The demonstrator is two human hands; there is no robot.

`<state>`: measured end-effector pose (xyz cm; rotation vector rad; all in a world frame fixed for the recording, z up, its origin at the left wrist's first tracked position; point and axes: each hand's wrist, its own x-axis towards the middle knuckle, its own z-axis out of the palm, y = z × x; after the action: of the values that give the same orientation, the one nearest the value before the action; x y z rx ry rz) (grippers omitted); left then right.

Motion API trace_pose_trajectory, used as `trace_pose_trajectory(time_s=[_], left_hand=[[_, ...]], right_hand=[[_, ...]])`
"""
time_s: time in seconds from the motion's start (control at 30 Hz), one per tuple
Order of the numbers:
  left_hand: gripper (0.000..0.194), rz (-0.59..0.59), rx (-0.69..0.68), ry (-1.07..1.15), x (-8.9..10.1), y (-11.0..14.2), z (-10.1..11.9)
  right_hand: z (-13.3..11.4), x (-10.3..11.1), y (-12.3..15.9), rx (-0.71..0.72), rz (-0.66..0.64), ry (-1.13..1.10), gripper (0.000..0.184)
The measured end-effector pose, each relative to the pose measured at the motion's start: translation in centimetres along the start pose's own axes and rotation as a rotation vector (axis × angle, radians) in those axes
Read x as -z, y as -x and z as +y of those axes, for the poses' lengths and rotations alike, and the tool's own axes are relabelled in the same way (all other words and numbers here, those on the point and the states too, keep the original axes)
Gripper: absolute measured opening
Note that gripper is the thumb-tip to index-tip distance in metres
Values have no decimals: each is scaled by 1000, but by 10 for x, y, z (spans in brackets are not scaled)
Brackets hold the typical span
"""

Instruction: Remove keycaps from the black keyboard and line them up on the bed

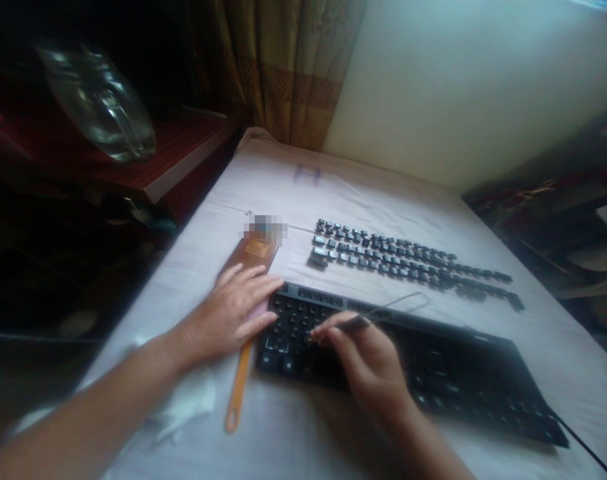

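Observation:
A black keyboard (463, 353) lies at a slant on the white sheet, many of its key positions bare. My left hand (233, 310) rests open with fingers spread, its fingertips at the keyboard's left end. From beneath that hand an orange handle (237, 393) with a hole in its end sticks out. A brown flat object (248, 253) with a gold label lies beyond the fingers, its far end blurred out. My right hand (370, 357) pinches a thin dark tool (356, 325) with a wire loop at its back end. Its tip is low over the left-hand keys, partly hidden by the fingers.
Loose keycaps (408, 260) lie in several rows behind the keyboard. A crumpled pale cloth (188, 400) is beside my left forearm. On the dark red table (183, 157) at left stands a glass jug (103, 107). The keyboard's cable (583, 448) runs off at lower right.

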<state>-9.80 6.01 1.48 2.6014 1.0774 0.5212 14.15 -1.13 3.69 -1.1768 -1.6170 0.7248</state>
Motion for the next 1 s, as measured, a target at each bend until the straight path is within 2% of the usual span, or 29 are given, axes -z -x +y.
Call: trace_pose_trajectory(time_s=[0.13,0.2,0.37,0.5,0.63,0.73,0.87,1.0], left_hand=[[36,112,-75,43,4,-1,16],[32,105,-119,118,6,-1,29],[20,87,-67,273,7,-2,52],[10,78,-39,353,6,-2,52],[8,80,-15,454,7,-5,51],[9,49,54,523,8,-6,51],[11,19,155,550,8,-6,51],[13,20,165,582,8,-5,48]], right_hand=[[0,-1,-1,-1,55,17,13],[-2,-2,-1,24,55,34,12],[-14,-4,-2,115,-5,35,15],[-18,-5,-3,161,-9,19,16],[-17,-8,-1,173,70,35,26],[-17,-11,1,214,125,36,35],[-19,-10,1,221,159,9,34],[-21,-3,0,185,161,5,28]])
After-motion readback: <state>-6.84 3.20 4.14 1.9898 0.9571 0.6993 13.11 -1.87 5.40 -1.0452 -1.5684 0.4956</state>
